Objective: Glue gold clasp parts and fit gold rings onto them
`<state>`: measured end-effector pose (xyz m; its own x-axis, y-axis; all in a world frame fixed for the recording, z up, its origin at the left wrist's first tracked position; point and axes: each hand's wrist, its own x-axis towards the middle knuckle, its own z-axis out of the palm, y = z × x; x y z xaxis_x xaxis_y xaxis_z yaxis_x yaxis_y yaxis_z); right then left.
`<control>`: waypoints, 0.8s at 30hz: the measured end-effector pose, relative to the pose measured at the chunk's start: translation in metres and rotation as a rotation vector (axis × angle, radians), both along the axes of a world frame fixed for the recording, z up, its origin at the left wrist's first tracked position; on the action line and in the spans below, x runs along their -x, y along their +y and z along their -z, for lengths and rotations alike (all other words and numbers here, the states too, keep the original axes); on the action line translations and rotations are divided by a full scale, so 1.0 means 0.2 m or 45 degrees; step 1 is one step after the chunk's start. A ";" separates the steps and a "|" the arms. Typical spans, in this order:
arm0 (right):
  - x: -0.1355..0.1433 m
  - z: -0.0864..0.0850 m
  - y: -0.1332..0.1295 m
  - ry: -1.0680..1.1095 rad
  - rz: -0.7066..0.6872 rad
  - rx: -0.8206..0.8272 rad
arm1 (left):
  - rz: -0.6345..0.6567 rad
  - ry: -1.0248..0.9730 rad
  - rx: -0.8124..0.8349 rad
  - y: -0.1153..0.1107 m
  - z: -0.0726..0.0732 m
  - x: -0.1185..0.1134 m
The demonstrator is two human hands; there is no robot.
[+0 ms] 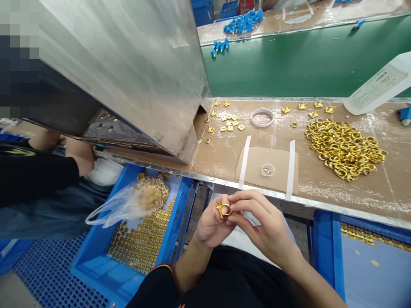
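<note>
Just in front of the bench edge, my left hand pinches a gold ring-shaped piece and a flat gold piece that touches its side. The fingertips of my right hand close on the ring's other side. Beyond the hands, a cardboard square lies taped to the bench, with a small clear round dish on it. A large pile of gold rings sits to the right. Small gold square pieces are scattered farther left, beside a white tape roll.
A large metal housing stands at left on the bench. Blue bins flank me below; the left one holds a plastic bag. A plastic bottle leans in at right, near a green belt. Another person's arm shows at far left.
</note>
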<state>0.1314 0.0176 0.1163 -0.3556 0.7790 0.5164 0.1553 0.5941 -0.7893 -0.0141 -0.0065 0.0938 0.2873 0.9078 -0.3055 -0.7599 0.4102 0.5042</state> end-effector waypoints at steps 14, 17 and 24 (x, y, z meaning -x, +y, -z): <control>-0.08 -0.04 0.11 -0.220 -0.272 -0.431 | 0.360 -0.121 0.006 -0.01 0.02 -0.01; -0.08 -0.03 0.11 -0.252 -0.297 -0.442 | 0.394 -0.059 -0.044 0.00 0.02 0.01; -0.06 -0.01 0.09 -0.305 -0.340 -0.368 | 0.457 0.449 -0.290 0.02 0.03 0.11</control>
<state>0.1443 0.0350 0.1179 -0.6603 0.4796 0.5779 0.1244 0.8287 -0.5457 -0.0355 -0.0016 0.0887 0.5068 0.8260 -0.2467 -0.3616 0.4635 0.8090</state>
